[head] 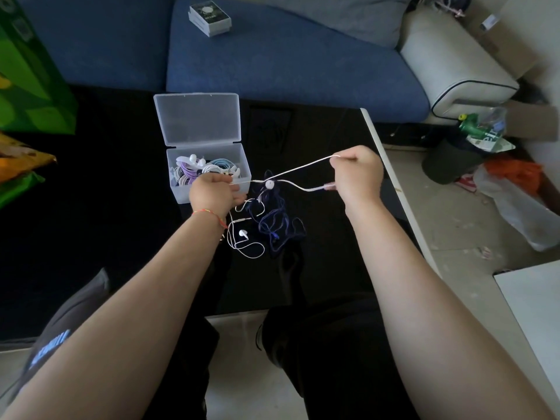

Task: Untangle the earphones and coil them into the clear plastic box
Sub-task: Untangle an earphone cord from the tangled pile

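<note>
white earphones (291,174): light, limp, snag-prone | both hands' fingers clamped on cord right of clear plastic box (209,174) | grip near knot, not earbud (269,184)

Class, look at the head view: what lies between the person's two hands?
White earphone cable stretches between left hand and right hand, a round white earbud hanging midway over the dark blue tangled cable.

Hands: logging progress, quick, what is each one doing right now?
Left hand: fingers curled, pinching the white earphone cable.
Right hand: fingers curled round the same cable, pulling it taut.
</note>
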Motion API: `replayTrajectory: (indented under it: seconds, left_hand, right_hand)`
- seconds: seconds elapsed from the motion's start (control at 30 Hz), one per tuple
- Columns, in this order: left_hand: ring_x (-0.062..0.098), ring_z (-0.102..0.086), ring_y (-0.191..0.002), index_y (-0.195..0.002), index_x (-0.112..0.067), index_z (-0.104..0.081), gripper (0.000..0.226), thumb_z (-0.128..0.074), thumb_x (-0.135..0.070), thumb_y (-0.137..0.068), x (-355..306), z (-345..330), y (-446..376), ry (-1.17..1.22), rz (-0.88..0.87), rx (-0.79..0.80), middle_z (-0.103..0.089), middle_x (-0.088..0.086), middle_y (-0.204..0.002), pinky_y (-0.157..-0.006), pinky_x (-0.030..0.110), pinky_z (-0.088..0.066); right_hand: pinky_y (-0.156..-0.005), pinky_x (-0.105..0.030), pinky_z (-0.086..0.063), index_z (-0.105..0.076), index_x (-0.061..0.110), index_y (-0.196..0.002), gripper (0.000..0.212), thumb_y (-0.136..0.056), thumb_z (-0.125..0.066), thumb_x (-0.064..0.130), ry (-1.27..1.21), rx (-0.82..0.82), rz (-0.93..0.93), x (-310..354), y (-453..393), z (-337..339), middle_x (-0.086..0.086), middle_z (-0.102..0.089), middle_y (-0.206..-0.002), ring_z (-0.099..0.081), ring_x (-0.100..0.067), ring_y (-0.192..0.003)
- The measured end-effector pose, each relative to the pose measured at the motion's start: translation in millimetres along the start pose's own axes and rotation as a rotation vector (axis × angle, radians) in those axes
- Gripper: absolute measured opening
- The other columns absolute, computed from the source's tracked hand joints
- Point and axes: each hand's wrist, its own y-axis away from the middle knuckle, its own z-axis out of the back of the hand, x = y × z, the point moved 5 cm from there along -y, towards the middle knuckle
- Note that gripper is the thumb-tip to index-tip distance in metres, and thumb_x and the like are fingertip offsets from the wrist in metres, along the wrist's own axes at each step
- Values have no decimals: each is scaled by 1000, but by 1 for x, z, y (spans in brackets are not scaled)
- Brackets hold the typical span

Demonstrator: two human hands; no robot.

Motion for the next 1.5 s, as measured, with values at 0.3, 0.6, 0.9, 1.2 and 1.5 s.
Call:
replayTrajectory:
  seconds: [0.3,0.6,0.9,1.2,1.5]
  left_hand:
    - [3,-59,-77,-89,-22,-73,16,-61,-13,-86,-18,-28,28,-519,-376,223,-67,-11,-78,-72,16,-46]
    - [3,-60,-70,-92,-22,-75,11,-65,-19,-93,-10,-41,35,-609,-524,379,-70,-8,-82,-67,17,-48]
    - [4,-66,-78,-89,-19,-78,5,-76,-23,-85,-22,-26,30,-379,-499,196,-73,-9,-80,-79,17,-51]
    - [4,-60,-55,-76,-15,-73,12,-74,-8,-86,-23,-46,52,-395,-566,468,-68,3,-64,-59,14,-48]
    - [9,-65,-70,-94,-14,-73,14,-74,-5,-82,-19,-42,40,-641,-594,479,-71,4,-79,-66,13,-51]
  right_hand:
    - [-60,-42,-59,-69,10,-81,12,-88,-58,8,-9,455,-79,11,19,-30,1,-41,-45,-45,-13,-37]
    - [-65,-23,-42,-68,19,-60,30,-87,-58,10,-275,154,51,39,27,-8,12,-40,-45,-38,-3,-43]
    - [-97,-44,-32,-65,12,-111,31,-101,-44,32,902,109,100,8,6,-8,-5,-59,-103,-50,-28,-113]
    - [-75,-7,-46,-67,21,-118,38,-92,-46,2,152,500,325,33,39,-46,3,-69,-113,-64,-5,-100]
    - [-60,-32,-40,-70,3,-86,42,-95,-59,42,678,648,262,16,33,-48,-3,-60,-72,-55,-18,-65]
